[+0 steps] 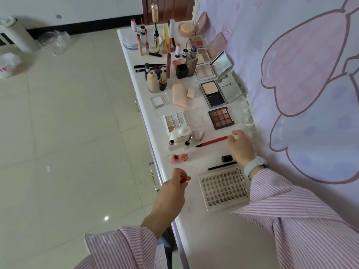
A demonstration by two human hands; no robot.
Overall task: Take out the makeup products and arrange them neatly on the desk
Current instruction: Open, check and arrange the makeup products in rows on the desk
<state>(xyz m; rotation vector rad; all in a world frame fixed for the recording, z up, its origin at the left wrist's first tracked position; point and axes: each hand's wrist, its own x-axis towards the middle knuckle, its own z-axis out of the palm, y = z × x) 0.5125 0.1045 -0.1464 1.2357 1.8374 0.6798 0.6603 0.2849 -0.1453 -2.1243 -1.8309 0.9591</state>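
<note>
Pale floor tiles fill the left half of the view; a printed lilac curtain closes off the right. Between them runs a long white worktop, its near end cut off by striped sleeves. Makeup products cover it from the far end to the hands: open powder compacts, a brown eyeshadow palette, a pale glitter palette, bottles and tubes standing upright. Labels on the far items are too small to read. A tray of false lashes lies nearest, partly hidden under the right sleeve. Right hand, watch on its wrist, rests at the end of a red pencil lying on the worktop; whether its fingers pinch the pencil or merely touch it cannot be told. Left hand hovers over the worktop edge, fingers curled, pinching a small red item, mostly concealed. Two small pink pots sit just beyond it.
</note>
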